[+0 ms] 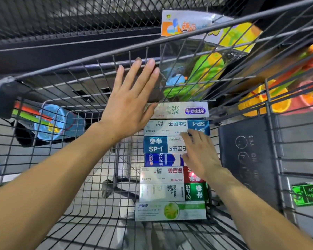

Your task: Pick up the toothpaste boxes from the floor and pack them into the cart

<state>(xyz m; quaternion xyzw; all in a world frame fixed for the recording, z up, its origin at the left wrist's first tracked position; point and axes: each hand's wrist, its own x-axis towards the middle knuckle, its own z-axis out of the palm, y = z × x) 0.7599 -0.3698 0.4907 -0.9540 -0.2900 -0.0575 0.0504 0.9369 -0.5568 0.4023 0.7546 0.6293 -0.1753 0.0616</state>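
Several toothpaste boxes lie side by side in a row on the floor of the wire cart, along its right side. The farthest is a white box with a purple label; then come two blue SP-1 boxes, a dark blue box, a red and white box, a green SP-2 box and a pale green box nearest me. My left hand is spread flat above the far end, its thumb by the white box. My right hand rests with straight fingers on the blue boxes.
A bagged toy set leans in the cart's far right corner. A dark flap with printed signs stands on the right side. Outside the mesh there are a blue pack on the left and orange toys on the right.
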